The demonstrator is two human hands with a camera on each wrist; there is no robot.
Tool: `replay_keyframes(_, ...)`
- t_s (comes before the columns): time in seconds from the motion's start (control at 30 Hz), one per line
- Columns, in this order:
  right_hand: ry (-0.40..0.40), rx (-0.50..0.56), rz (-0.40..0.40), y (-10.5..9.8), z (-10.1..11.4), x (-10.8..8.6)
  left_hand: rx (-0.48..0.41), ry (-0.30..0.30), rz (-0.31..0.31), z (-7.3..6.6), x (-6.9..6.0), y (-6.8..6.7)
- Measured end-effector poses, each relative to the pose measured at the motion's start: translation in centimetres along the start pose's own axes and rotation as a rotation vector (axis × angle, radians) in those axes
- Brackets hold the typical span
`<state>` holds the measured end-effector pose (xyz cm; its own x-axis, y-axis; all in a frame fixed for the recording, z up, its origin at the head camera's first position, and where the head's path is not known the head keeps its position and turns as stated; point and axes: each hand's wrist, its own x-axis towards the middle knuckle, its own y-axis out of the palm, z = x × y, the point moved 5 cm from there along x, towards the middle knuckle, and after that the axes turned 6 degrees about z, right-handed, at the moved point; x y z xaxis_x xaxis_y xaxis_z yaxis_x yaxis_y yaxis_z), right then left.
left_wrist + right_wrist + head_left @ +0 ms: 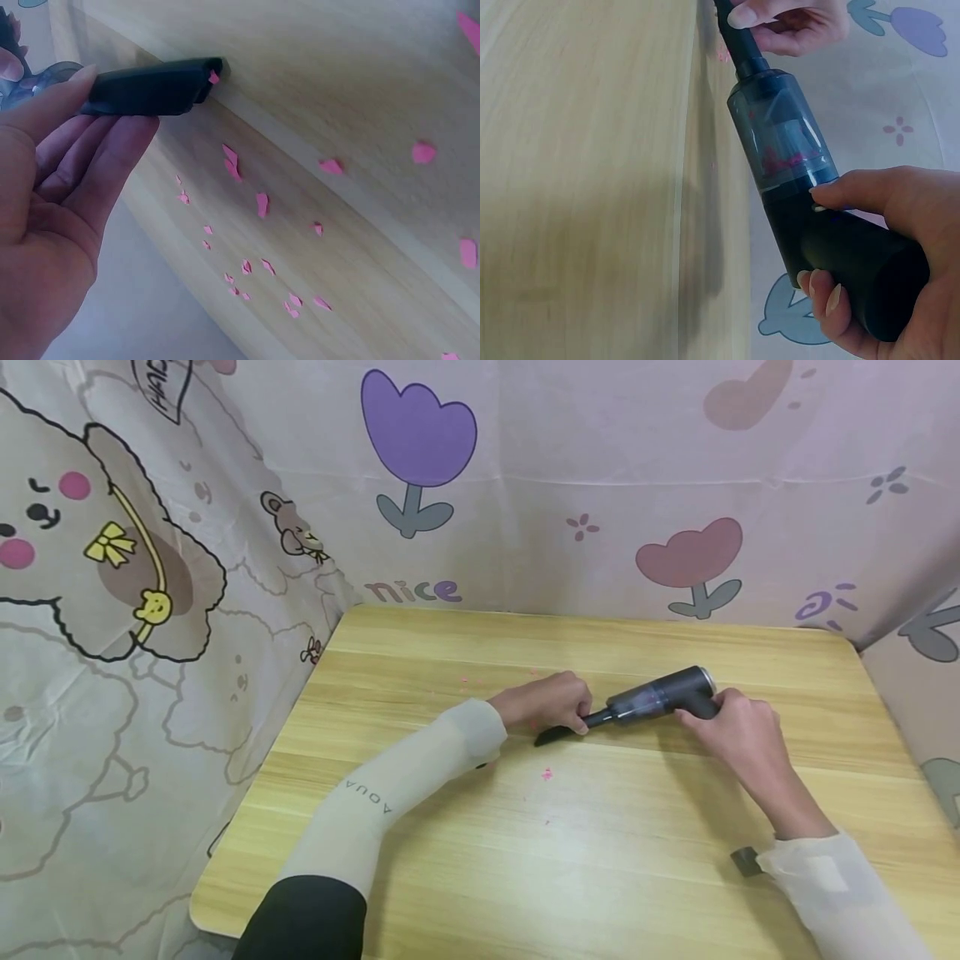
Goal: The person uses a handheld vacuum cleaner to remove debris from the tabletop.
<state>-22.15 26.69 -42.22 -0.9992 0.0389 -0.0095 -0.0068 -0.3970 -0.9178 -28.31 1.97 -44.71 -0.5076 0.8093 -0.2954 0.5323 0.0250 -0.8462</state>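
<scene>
A black handheld vacuum point(660, 693) with a clear dust cup point(784, 139) is held over the table, pink bits showing inside the cup. The right hand point(742, 731) grips its handle, thumb beside a button in the right wrist view point(885, 247). The left hand point(551, 700) pinches the narrow black nozzle point(150, 88) between thumb and fingers. One pink scrap point(214, 76) is at the nozzle's mouth. Several pink paper scraps point(262, 204) lie scattered on the wood near it, and a pink piece point(547, 773) lies nearer the front.
The light wooden table point(600, 877) has rounded corners. A patterned cloth point(525, 527) hangs behind it and along the left side. A small dark object point(746, 862) is at the right sleeve's cuff.
</scene>
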Motion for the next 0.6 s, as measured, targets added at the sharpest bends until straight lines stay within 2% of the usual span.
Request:
replay_keyframes(0.27,0.003,-0.012,0.025,-0.6,-0.6,-0.5,0.007,0.035,0.001,-0.7,0.4,0.4)
replay_keyframes(0.6,0.019,-0.031,0.055,-1.2,-1.4,-0.8,-0.033,0.061,0.008,-1.6,0.8,0.9)
